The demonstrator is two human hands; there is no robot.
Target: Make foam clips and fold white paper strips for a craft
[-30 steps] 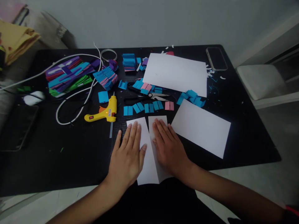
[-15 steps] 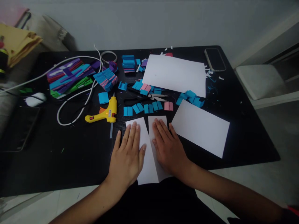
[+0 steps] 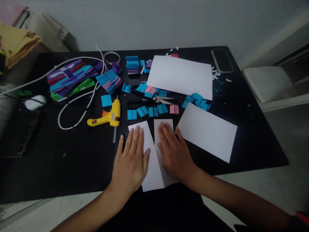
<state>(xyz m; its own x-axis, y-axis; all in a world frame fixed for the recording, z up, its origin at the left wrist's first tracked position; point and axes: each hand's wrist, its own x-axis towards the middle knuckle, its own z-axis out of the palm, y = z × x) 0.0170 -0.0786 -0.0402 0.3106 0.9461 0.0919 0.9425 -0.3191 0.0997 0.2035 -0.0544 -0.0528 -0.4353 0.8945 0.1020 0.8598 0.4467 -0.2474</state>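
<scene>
My left hand (image 3: 129, 158) lies flat on a long white paper panel (image 3: 153, 167), its fingers stretched toward the far end. On a second white paper panel (image 3: 158, 129), just to the right, my right hand (image 3: 175, 153) rests palm down with its fingers extended. The panels touch near the front table edge and spread apart at the far end, with black table showing between them. Whether they are one folded sheet or two pieces I cannot tell. Right of my right hand is another white sheet (image 3: 209, 132). Several folded blue paper pieces (image 3: 153, 111) and a pink one (image 3: 174, 109) lie just beyond.
A yellow glue gun (image 3: 113, 114) with a glue stick lies left of the papers. Black-handled scissors (image 3: 161, 99), a large white sheet (image 3: 180, 75), and coloured paper strips (image 3: 70, 77) are farther back. A white cable (image 3: 60, 112) loops at left; a phone (image 3: 222, 61) sits far right.
The left panel's far end has shifted slightly left with my left hand, so the gap between the panels is a little wider. Both hands stay flat on the paper.
</scene>
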